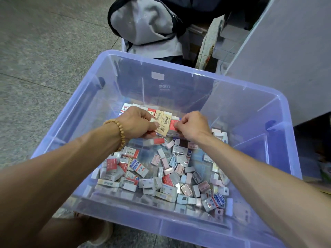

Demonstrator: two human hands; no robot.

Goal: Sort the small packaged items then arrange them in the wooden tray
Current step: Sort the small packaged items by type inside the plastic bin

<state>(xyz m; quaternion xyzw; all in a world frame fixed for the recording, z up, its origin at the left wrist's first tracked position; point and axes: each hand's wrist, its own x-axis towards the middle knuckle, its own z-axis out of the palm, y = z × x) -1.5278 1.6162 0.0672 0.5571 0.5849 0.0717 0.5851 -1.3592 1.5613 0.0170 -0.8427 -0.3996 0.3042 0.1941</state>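
Both my hands reach into a clear blue plastic bin (279, 97). My left hand (138, 122), with a bead bracelet at the wrist, grips a beige packaged item (162, 130) at the end of a neat row of beige and red packets (162, 114) at the bin's far side. My right hand (192, 127) pinches a small red packet (172, 124) beside that row. Several loose small packaged items (161, 174) in white, red, blue and pink lie scattered over the bin's floor near me. No wooden tray shows.
The bin stands on a grey speckled floor (44, 59). A grey and black bag (143, 24) lies just beyond the bin. A grey cabinet panel (286, 51) rises at the right. A foot (102, 233) shows below the bin's near edge.
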